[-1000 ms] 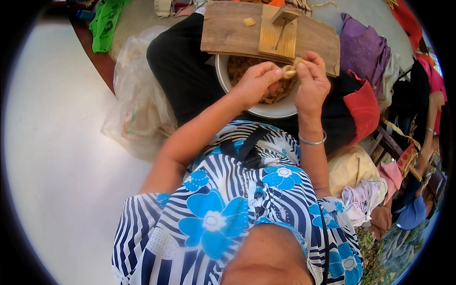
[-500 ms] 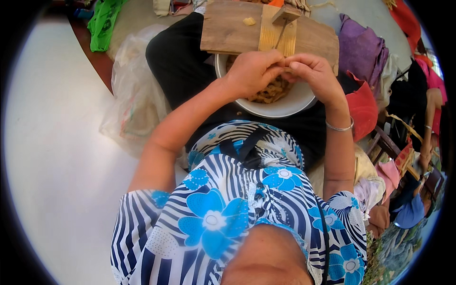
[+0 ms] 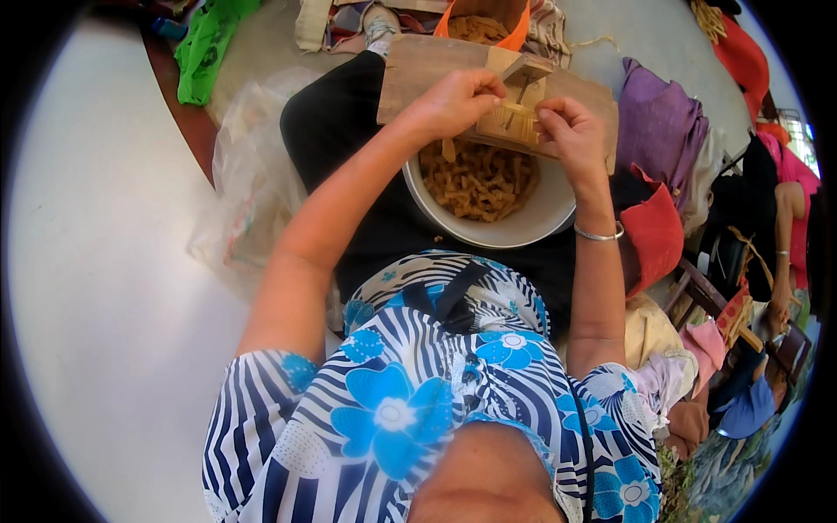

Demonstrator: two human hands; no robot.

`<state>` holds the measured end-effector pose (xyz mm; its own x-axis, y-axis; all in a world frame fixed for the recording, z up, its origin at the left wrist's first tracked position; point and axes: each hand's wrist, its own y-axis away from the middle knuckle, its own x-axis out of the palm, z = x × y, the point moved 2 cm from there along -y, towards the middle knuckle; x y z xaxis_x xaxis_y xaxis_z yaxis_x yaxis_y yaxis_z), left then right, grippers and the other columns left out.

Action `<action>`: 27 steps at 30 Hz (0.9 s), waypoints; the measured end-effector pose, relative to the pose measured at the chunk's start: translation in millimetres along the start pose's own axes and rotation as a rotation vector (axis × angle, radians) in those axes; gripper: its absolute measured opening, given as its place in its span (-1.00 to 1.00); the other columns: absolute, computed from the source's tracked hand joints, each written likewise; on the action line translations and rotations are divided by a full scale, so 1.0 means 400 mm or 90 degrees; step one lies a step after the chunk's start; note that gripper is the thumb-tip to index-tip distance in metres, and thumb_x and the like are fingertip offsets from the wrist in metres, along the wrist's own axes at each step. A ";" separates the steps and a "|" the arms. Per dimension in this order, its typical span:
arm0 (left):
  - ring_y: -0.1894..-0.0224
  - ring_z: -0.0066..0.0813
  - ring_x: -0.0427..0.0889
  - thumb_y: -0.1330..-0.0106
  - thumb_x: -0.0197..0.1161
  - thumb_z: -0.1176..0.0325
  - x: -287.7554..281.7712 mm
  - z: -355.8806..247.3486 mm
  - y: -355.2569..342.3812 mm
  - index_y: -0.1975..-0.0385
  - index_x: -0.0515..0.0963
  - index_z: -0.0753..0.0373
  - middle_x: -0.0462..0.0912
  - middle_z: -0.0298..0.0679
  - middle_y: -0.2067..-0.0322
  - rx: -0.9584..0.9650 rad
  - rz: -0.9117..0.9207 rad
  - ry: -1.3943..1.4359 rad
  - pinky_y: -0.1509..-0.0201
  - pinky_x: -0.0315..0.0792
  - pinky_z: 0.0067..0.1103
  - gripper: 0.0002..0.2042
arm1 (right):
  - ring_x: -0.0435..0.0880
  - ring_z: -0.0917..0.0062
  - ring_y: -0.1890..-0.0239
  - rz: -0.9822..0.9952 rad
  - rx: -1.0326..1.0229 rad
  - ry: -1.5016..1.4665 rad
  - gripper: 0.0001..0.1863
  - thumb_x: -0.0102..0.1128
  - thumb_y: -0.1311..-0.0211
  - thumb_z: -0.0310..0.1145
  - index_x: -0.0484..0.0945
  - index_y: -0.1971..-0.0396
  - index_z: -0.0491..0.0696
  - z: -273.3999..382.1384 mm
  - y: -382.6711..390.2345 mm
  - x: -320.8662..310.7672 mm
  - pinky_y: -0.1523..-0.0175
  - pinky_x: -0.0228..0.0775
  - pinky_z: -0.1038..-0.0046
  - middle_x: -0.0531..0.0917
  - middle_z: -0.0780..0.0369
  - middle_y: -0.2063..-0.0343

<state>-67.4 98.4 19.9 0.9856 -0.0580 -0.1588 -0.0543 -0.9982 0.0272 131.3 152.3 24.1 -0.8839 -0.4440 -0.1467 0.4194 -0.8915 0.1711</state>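
A wooden board (image 3: pixel 414 74) lies across the far side of a white metal bowl (image 3: pixel 558 196). On the board sits a ridged yellowish wooden block (image 3: pixel 510 122), with a small upright wooden piece (image 3: pixel 529 66) and a thin metal rod. My left hand (image 3: pixel 459 100) is at the block's left side, thumb and fingers pinched. My right hand (image 3: pixel 571 126) is at its right side, also pinched. What either holds is too small to make out. Brown curled strips (image 3: pixel 475 179) fill part of the bowl; one short strip (image 3: pixel 448 150) hangs at the board's near edge.
An orange container (image 3: pixel 520 30) of similar brown pieces stands beyond the board. Purple cloth (image 3: pixel 663 113) and a red cloth (image 3: pixel 656 235) lie to the right; a clear plastic bag (image 3: pixel 253 166) lies left. Another person's arm (image 3: pixel 785 235) shows at far right.
My hands have gone from close together over the bowl to apart, at either side of the ridged block. The strips in the bowl are now in fuller view.
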 end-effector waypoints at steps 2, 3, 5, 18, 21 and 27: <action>0.47 -0.50 0.50 -0.20 0.18 0.39 -0.003 0.024 -0.016 0.31 0.52 0.29 0.56 -0.25 0.52 0.013 -0.026 -0.075 0.36 0.39 -0.56 -0.86 | 0.56 0.64 0.48 -0.015 -0.030 0.089 -0.91 0.15 -0.19 -0.48 0.58 0.35 -0.15 -0.016 -0.010 0.010 0.35 0.40 0.61 0.61 0.31 0.49; 0.47 -0.44 0.52 -0.18 0.19 0.37 -0.003 0.034 -0.019 0.32 0.53 0.28 0.57 -0.21 0.52 0.018 -0.040 -0.113 0.35 0.40 -0.53 -0.86 | 0.57 0.59 0.49 -0.020 -0.043 0.133 -0.92 0.15 -0.17 -0.48 0.59 0.36 -0.15 -0.017 -0.011 0.017 0.35 0.40 0.58 0.62 0.29 0.50; 0.44 -0.31 0.55 -0.16 0.21 0.33 0.006 0.064 -0.021 0.36 0.53 0.26 0.58 -0.14 0.51 0.037 -0.104 -0.295 0.33 0.42 -0.46 -0.85 | 0.58 0.46 0.49 -0.057 -0.134 0.301 -0.91 0.15 -0.14 -0.50 0.58 0.36 -0.15 -0.006 0.000 0.036 0.32 0.41 0.50 0.62 0.23 0.48; 0.53 -0.60 0.45 -0.31 0.09 0.30 0.140 -0.050 0.124 0.33 0.51 0.34 0.49 -0.33 0.57 -0.186 0.107 0.230 0.48 0.34 -0.65 -0.80 | 0.53 0.17 0.53 -0.138 -0.265 0.394 -0.90 0.21 -0.11 -0.40 0.56 0.44 -0.11 0.097 0.127 0.092 0.40 0.37 0.26 0.55 0.06 0.58; 0.54 -0.61 0.44 -0.30 0.09 0.30 0.094 -0.082 0.134 0.34 0.53 0.34 0.50 -0.31 0.59 -0.169 0.176 0.072 0.48 0.33 -0.63 -0.79 | 0.49 0.21 0.62 -0.104 -0.287 0.467 -0.85 0.20 -0.16 -0.35 0.57 0.47 -0.12 0.081 0.138 0.042 0.48 0.34 0.33 0.54 0.06 0.64; 0.52 -0.57 0.43 -0.29 0.12 0.29 0.050 -0.197 0.133 0.45 0.53 0.39 0.49 -0.27 0.61 0.030 0.144 -0.052 0.41 0.35 -0.57 -0.75 | 0.42 0.68 0.58 0.252 0.075 0.181 -0.81 0.10 -0.20 -0.41 0.57 0.49 -0.21 0.150 0.257 0.054 0.46 0.29 0.53 0.50 0.23 0.69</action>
<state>-37.9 45.5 95.8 0.9315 -0.2791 -0.2334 -0.2811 -0.9593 0.0254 142.9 56.3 97.0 -0.5634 -0.7676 -0.3055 0.6703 -0.6409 0.3741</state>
